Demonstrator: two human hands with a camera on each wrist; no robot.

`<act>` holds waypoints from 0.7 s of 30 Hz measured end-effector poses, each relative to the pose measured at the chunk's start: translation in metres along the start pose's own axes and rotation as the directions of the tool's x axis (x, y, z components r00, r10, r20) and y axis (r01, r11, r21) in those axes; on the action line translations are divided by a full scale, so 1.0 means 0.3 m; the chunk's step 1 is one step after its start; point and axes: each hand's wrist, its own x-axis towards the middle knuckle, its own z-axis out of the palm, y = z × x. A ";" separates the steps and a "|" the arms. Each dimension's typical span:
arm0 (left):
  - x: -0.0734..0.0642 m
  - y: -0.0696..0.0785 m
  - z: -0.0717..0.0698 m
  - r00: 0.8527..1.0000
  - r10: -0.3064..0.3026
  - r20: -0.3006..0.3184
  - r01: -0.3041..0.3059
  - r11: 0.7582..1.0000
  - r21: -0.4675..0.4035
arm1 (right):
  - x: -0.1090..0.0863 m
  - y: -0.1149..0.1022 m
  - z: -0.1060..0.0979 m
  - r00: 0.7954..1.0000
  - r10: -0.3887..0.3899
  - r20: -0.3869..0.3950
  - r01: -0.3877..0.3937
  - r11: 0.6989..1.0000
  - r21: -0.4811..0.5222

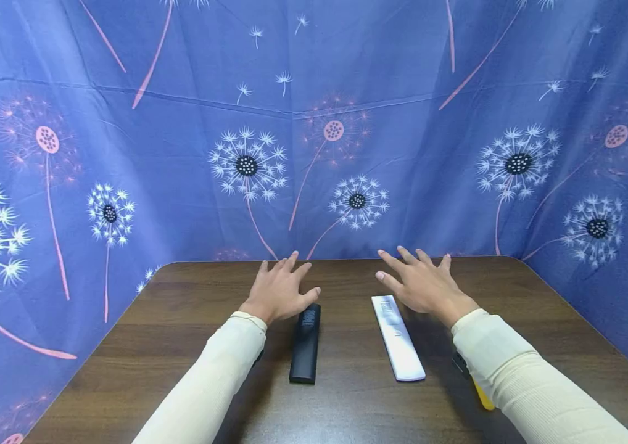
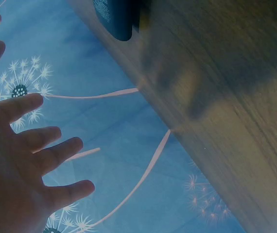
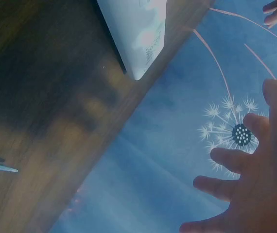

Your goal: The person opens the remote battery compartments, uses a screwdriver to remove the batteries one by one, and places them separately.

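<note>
My left hand (image 1: 279, 291) hovers over the table with its fingers spread and holds nothing. Beside its thumb lies a long, flat black case (image 1: 305, 348) with small pale print at its far end. Across from it, my right hand (image 1: 424, 285) is also held up, fingers apart and palm free. Just left of that hand rests a long, flat white case (image 1: 398, 342), print on its far part, slightly slanted. In the left wrist view the black case's end (image 2: 116, 19) shows at the top; the right wrist view has the white case's end (image 3: 141, 39).
A yellow-handled tool (image 1: 483, 394) lies partly hidden beneath my right forearm. A pointed metal tip (image 3: 0, 166) shows at the left of the right wrist view. Behind the brown wooden table (image 1: 342, 277) hangs a blue dandelion-print cloth (image 1: 303, 160), also along both sides.
</note>
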 end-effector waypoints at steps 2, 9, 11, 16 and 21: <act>-0.002 -0.002 -0.003 1.000 -0.004 -0.004 0.004 1.000 -0.004 | 0.001 -0.003 0.002 1.000 -0.002 0.006 0.002 1.000 0.000; -0.014 -0.007 -0.003 1.000 0.002 -0.021 -0.002 1.000 -0.006 | 0.002 -0.023 0.013 1.000 -0.013 -0.012 0.013 1.000 -0.012; -0.017 -0.006 -0.001 1.000 0.004 -0.022 -0.004 1.000 -0.009 | -0.002 -0.030 0.017 0.999 -0.013 -0.030 0.012 1.000 -0.024; -0.025 0.000 0.001 1.000 0.009 -0.028 -0.009 1.000 -0.015 | -0.015 -0.050 0.024 0.998 -0.017 -0.052 0.015 0.999 -0.036; -0.030 0.010 0.000 0.998 0.016 -0.053 -0.016 1.000 -0.004 | -0.022 -0.068 0.035 0.997 -0.028 -0.072 0.027 0.999 -0.023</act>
